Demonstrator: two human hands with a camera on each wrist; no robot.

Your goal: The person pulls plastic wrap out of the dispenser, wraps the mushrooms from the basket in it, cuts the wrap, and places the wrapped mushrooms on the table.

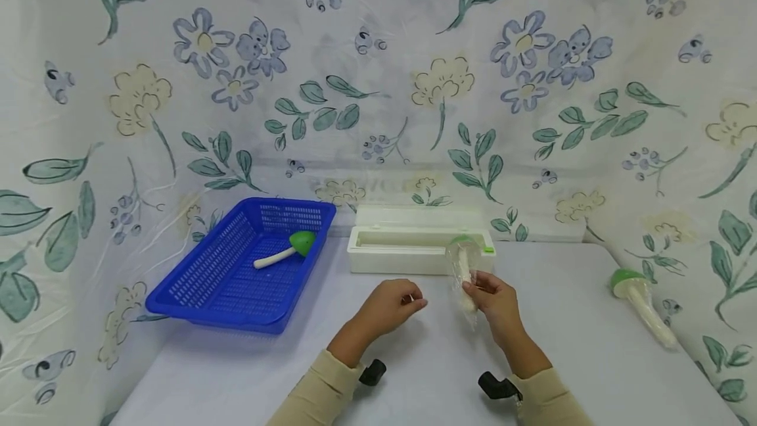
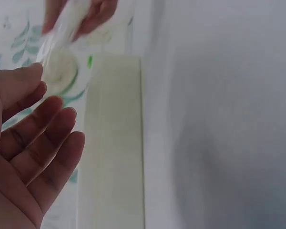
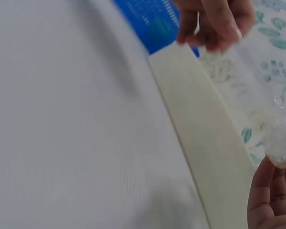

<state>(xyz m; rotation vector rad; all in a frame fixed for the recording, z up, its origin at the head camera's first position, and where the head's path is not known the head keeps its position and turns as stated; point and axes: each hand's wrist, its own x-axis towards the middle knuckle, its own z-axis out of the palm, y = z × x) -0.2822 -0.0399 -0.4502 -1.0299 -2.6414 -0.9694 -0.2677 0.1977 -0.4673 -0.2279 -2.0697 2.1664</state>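
My right hand (image 1: 497,301) pinches a toy mushroom (image 1: 464,275) with a green cap and white stem, wrapped in clear film. It is held upright in front of the right end of a white box (image 1: 402,263), which looks like a cling film dispenser with a green slider. My left hand (image 1: 387,307) hovers before the box, its fingers loosely bent. In the left wrist view the left hand (image 2: 33,138) has nothing between thumb and fingers. The right wrist view shows only part of the wrapped mushroom (image 3: 282,160) at the right edge.
A blue plastic basket (image 1: 207,317) stands at the left, with an unwrapped green-capped mushroom (image 1: 303,242) inside. Another mushroom (image 1: 641,304), wrapped in film, lies near the table's right edge. Floral sheeting (image 1: 378,130) hangs behind the white table (image 1: 568,307).
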